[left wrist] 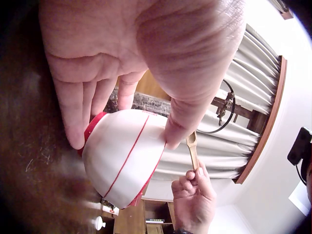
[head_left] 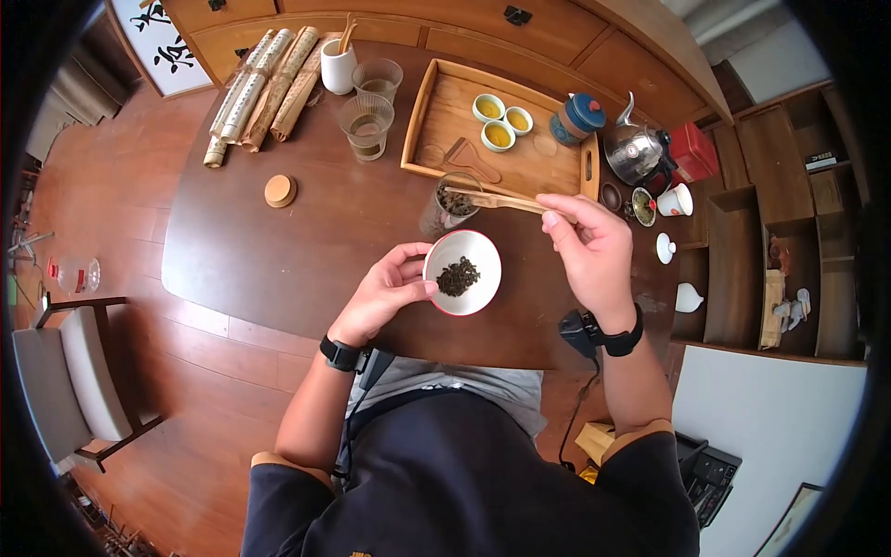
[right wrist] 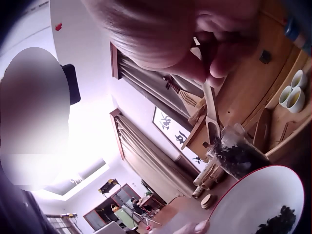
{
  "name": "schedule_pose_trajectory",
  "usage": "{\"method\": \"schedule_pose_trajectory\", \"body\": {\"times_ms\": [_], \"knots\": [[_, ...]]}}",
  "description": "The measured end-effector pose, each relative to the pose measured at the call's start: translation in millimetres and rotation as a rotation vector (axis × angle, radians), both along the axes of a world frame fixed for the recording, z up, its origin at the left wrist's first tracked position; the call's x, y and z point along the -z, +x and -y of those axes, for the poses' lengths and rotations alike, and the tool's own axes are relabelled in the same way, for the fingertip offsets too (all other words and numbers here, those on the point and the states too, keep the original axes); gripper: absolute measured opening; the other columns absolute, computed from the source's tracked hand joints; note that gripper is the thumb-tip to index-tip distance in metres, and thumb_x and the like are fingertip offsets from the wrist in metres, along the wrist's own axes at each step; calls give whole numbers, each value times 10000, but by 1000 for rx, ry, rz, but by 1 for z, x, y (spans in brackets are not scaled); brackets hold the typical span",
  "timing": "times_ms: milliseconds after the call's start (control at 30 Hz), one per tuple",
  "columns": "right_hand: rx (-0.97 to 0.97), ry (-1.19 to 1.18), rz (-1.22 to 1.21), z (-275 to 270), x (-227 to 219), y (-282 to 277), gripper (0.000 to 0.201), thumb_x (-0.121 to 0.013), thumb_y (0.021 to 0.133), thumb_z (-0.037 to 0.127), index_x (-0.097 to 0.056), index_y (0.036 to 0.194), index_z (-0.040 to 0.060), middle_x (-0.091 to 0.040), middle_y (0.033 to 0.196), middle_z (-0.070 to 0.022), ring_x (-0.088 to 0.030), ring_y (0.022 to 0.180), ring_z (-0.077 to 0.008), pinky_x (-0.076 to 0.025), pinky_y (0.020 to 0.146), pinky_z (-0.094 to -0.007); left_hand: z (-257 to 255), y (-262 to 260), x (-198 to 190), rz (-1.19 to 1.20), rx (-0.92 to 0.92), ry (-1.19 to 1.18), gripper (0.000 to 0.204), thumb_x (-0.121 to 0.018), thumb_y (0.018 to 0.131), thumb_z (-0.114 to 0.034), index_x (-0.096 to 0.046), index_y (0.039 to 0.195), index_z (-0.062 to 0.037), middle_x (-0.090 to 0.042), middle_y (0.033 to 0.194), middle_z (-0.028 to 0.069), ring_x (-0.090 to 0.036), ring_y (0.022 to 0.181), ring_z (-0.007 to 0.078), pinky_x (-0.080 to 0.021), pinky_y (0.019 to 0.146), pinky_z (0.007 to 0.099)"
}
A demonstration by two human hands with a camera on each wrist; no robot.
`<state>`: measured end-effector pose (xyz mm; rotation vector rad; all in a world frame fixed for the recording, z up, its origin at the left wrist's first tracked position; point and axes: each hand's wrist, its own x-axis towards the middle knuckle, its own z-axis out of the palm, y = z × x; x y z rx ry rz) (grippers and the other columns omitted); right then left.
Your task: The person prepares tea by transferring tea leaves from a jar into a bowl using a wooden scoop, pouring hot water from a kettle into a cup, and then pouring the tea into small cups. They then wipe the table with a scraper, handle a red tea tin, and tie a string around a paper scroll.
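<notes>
On the table [head_left: 278, 246], a kettle [head_left: 636, 153] stands right of the far wooden tray [head_left: 534, 169]. The right wrist view cuts off the red-rimmed white bowl [head_left: 484, 254], gripped near by the left hand [head_left: 382, 290]; the right hand [head_left: 594, 251] has its fingers pinching a wooden scoop [head_left: 506, 201] at the glass jar [head_left: 434, 217].

Tea leaves [head_left: 458, 277] lie in the bowl [head_left: 466, 244], before jar [head_left: 440, 219] and tray [head_left: 546, 165].
</notes>
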<state>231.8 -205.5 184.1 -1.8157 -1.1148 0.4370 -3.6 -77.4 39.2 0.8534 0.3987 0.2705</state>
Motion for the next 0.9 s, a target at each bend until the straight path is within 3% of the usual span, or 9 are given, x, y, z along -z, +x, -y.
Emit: {"method": "schedule_pose_trajectory", "body": {"times_ms": [100, 300, 400, 533, 667, 733, 800, 833, 900], "knots": [[-93, 62, 244, -2, -6, -7, 212, -700, 928, -67, -760, 1127, -24, -695, 869, -80, -657, 744, -128, -500, 661, -254, 0, 0, 2, 5, 1, -8, 564, -712, 961, -67, -471, 1469, -16, -673, 1344, 127, -650, 1218, 189, -511, 1075, 359], [-83, 165, 344, 0, 0, -10, 201, -704, 923, -65, -764, 1110, -20, -702, 866, -92, -659, 729, -140, -512, 657, -271, -1, 0, 2, -8, 7, -1, 578, -718, 954, -66, -465, 1471, -11, -666, 1354, 131, -648, 1222, 193, -512, 1079, 365], [23, 168, 213, 13, 2, -10, 191, -702, 930, -59, -761, 1108, -23, -699, 843, -97, -665, 731, -143, -517, 646, -270, 0, 0, 2, 0, 7, 1, 579, -717, 952, -59, -464, 1470, -5, -665, 1352, 134, -647, 1224, 195, -512, 1081, 367], [194, 208, -149, 41, 6, -16, 147, -677, 970, -18, -754, 1095, -24, -681, 835, -28, -606, 710, -78, -480, 633, -221, 0, 1, 1, 6, -3, -15, 559, -750, 955, -54, -485, 1445, -9, -677, 1334, 119, -645, 1223, 177, -536, 1055, 359], [160, 116, -154, 71, 43, -12, 119, -669, 965, -13, -751, 1051, -20, -688, 838, -30, -610, 707, -77, -457, 618, -223, 0, 3, 2, -3, 5, -5, 575, -746, 946, -47, -475, 1452, -4, -672, 1342, 124, -643, 1229, 184, -524, 1069, 360], [58, 87, 114, 72, 55, -15, 138, -697, 920, -46, -757, 1041, -14, -682, 816, -91, -635, 682, -159, -480, 629, -283, 1, 3, 2, -18, 15, 21, 589, -729, 937, -35, -462, 1460, 6, -664, 1351, 134, -643, 1230, 196, -507, 1088, 367], [-12, -1, 191, 77, 59, -23, 191, -718, 886, -61, -764, 1059, 5, -683, 822, -104, -654, 693, -209, -509, 646, -327, 2, 4, 1, -16, 13, 24, 597, -738, 930, -28, -464, 1459, 3, -664, 1352, 131, -641, 1233, 193, -508, 1086, 362], [-77, 72, 352, 78, 70, -21, 248, -736, 844, -66, -773, 1071, 26, -687, 852, -101, -661, 720, -255, -529, 660, -364, 2, 4, 0, -16, 9, 26, 601, -742, 926, -24, -464, 1458, 2, -663, 1353, 130, -640, 1235, 192, -508, 1085, 359], [-111, 92, 475, 82, 82, -20, 289, -751, 814, -61, -782, 1081, 45, -691, 887, -74, -658, 745, -264, -532, 659, -378, 3, 4, -1, -31, 16, 39, 610, -746, 920, -12, -465, 1461, 1, -663, 1355, 126, -637, 1239, 190, -509, 1083, 354]]}}
